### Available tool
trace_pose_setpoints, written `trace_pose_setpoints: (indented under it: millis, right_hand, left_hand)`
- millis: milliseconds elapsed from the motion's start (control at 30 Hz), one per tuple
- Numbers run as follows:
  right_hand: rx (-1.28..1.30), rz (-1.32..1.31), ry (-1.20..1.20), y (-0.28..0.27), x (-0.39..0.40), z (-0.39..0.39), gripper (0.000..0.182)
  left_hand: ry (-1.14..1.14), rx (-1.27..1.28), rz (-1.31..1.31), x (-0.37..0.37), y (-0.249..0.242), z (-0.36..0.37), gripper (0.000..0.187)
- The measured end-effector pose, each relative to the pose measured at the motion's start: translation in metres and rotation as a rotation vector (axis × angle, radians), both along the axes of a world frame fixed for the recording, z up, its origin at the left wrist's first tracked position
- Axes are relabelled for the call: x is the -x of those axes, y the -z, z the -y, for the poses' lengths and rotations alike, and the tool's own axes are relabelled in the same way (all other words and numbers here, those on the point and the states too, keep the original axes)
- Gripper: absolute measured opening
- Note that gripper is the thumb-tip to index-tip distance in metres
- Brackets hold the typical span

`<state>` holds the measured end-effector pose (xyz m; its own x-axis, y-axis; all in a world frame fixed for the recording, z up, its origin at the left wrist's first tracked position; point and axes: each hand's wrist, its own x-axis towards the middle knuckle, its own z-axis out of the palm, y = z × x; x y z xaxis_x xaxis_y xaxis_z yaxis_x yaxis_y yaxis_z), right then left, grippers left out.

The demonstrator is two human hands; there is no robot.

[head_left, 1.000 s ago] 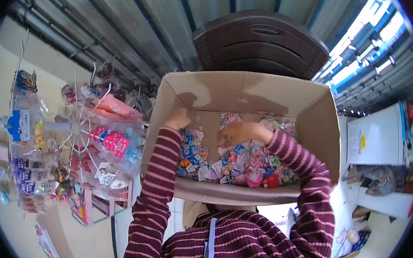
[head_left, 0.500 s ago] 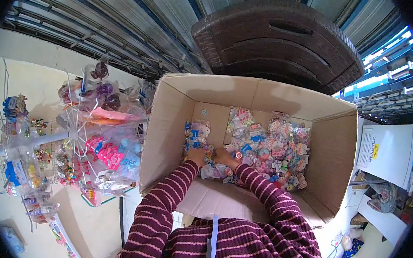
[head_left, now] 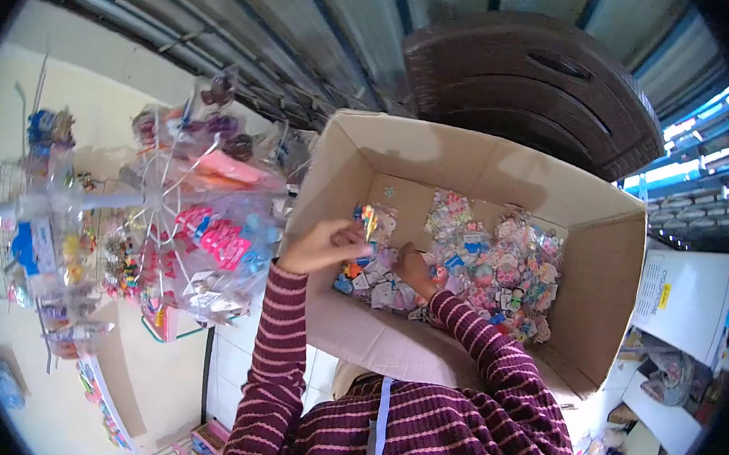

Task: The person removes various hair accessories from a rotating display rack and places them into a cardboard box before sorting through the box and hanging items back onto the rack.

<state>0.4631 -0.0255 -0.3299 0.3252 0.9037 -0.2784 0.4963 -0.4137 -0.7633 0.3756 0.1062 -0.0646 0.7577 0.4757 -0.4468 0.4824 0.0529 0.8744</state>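
A large cardboard box (head_left: 450, 339) holds many small plastic packets (head_left: 489, 262) of colourful trinkets. Above the box's left part, my left hand (head_left: 326, 246) is raised, its fingers closed on a small multicoloured packet (head_left: 369, 222). Deeper inside, my right hand (head_left: 416, 271) touches the packets near the middle of the pile, its fingers partly hidden and bent downward. Whether it grips anything is not visible. Blue and orange packets lie below my left hand.
On the left, a wire rack (head_left: 164, 188) carries hanging bags of pink and blue accessories. A dark brown plastic chair (head_left: 518, 86) stands behind the box. At the right is a white carton (head_left: 686, 288).
My left hand has risen out of the pile and moved left, with a multicoloured packet in it. My right hand stays low in the box. The view has shifted and tilted.
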Motion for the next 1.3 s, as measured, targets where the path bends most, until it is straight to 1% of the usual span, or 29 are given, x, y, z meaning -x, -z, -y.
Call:
trace_pose_setpoints:
  millis: [33, 67, 100, 133, 200, 233, 300, 333, 400, 467, 500, 533, 567, 600, 667, 700, 733, 767, 800, 867, 900, 933, 1000, 1033, 1067, 1133, 1200, 1267, 1300]
  right_hand:
    - [-0.082, -0.016, 0.055, 0.002, 0.002, 0.001, 0.03]
    - [-0.163, -0.035, 0.111, 0.0, 0.003, 0.0, 0.033]
    - [-0.115, -0.058, 0.08, -0.001, 0.002, -0.002, 0.03]
    - [-0.121, -0.055, 0.06, -0.001, 0.002, -0.002, 0.03]
    - [-0.175, -0.103, 0.074, -0.002, 0.002, -0.007, 0.024]
    - [-0.232, -0.09, 0.11, -0.009, 0.001, -0.012, 0.015]
    - [-0.297, -0.112, 0.032, -0.06, -0.012, -0.02, 0.012]
    - [-0.353, -0.143, -0.027, -0.093, -0.02, -0.024, 0.011]
    - [-0.425, -0.085, -0.065, -0.144, -0.029, -0.03, 0.011]
    - [-0.654, -0.196, -0.076, -0.188, -0.038, -0.034, 0.011]
    - [-0.669, -0.182, -0.107, -0.214, -0.039, -0.036, 0.011]
    - [-0.757, -0.202, -0.123, -0.241, -0.039, -0.035, 0.012]
    - [-0.845, -0.221, -0.137, -0.265, -0.038, -0.033, 0.013]
    - [-0.86, -0.202, -0.158, -0.288, -0.034, -0.029, 0.013]
    - [-1.15, -0.098, -0.217, -0.325, -0.02, -0.022, 0.027]
    - [-1.169, -0.086, -0.233, -0.337, -0.015, -0.022, 0.027]
    - [-1.283, -0.119, -0.311, -0.346, -0.009, -0.023, 0.034]
    - [-1.394, -0.157, -0.391, -0.352, -0.002, -0.024, 0.042]
    - [-1.413, -0.158, -0.405, -0.353, 0.007, -0.024, 0.042]
    - [-1.437, -0.209, -0.319, -0.355, 0.026, -0.025, 0.048]
    - [-1.466, -0.222, -0.389, -0.364, 0.035, -0.029, 0.039]
    - [-1.492, -0.22, -0.397, -0.372, 0.047, -0.028, 0.039]
    - [-1.174, -0.63, -0.101, -0.386, 0.076, -0.021, 0.033]
    - [-1.08, -0.731, -0.147, -0.404, 0.087, -0.018, 0.039]
    - [-1.098, -0.721, -0.148, -0.418, 0.094, -0.016, 0.039]
    - [-0.975, -0.667, -0.33, -0.441, 0.105, -0.016, 0.051]
    - [-1.051, -0.72, -0.397, -0.457, 0.119, -0.027, 0.063]
    - [-1.071, -0.756, -0.376, -0.465, 0.133, -0.037, 0.064]
    - [-1.085, -0.807, -0.374, -0.467, 0.136, -0.041, 0.066]
  left_hand:
    - [-0.021, -0.01, 0.003, 0.01, -0.02, 0.008, 0.038]
    - [-0.04, -0.001, 0.156, 0.021, -0.038, 0.017, 0.042]
    - [-0.058, 0.006, 0.31, 0.035, -0.046, 0.026, 0.047]
    - [-0.076, -0.003, 0.314, 0.05, -0.048, 0.035, 0.047]
    - [-0.174, 0.338, 0.748, 0.082, -0.05, 0.055, 0.047]
    - [-0.236, 0.301, 0.796, 0.098, -0.039, 0.065, 0.048]
    - [-0.386, 0.243, 0.919, 0.127, -0.013, 0.085, 0.056]
    - [-0.384, 0.261, 0.949, 0.125, -0.023, 0.087, 0.055]
    - [-0.23, 0.286, 1.134, 0.124, -0.026, 0.082, 0.058]
    - [-0.269, 0.281, 1.17, 0.13, -0.022, 0.088, 0.059]
    - [-0.291, 0.304, 1.185, 0.134, -0.02, 0.091, 0.06]
    - [-0.292, 0.281, 1.212, 0.137, -0.019, 0.093, 0.06]
    - [-0.291, 0.261, 1.194, 0.14, -0.018, 0.095, 0.061]
    - [-0.288, 0.243, 1.175, 0.142, -0.017, 0.098, 0.062]
    - [-0.282, 0.228, 1.192, 0.147, -0.016, 0.1, 0.06]
    - [-0.245, 0.268, 1.252, 0.149, -0.017, 0.098, 0.056]
    - [-0.207, 0.307, 1.306, 0.153, -0.019, 0.097, 0.053]
    - [-0.278, 0.318, 1.318, 0.158, -0.019, 0.102, 0.052]
    - [-0.273, 0.296, 1.326, 0.164, -0.022, 0.101, 0.052]
    - [-0.218, 0.25, 1.315, 0.178, -0.029, 0.098, 0.052]
    - [-0.188, 0.274, 1.338, 0.185, -0.025, 0.096, 0.052]
    - [-0.174, 0.249, 1.34, 0.193, -0.027, 0.094, 0.052]
    - [-0.246, 0.335, 1.37, 0.209, -0.028, 0.09, 0.054]
    - [-0.348, 0.322, 1.306, 0.22, -0.024, 0.09, 0.056]
    - [-0.329, 0.316, 1.312, 0.226, -0.029, 0.087, 0.056]
    - [-0.401, 0.18, 1.236, 0.234, -0.04, 0.089, 0.055]
    - [-0.353, 0.171, 1.286, 0.241, -0.041, 0.087, 0.054]
    - [-0.515, 0.212, 1.37, 0.248, -0.049, 0.092, 0.053]
    - [-0.412, 0.208, 1.362, 0.257, -0.031, 0.086, 0.053]
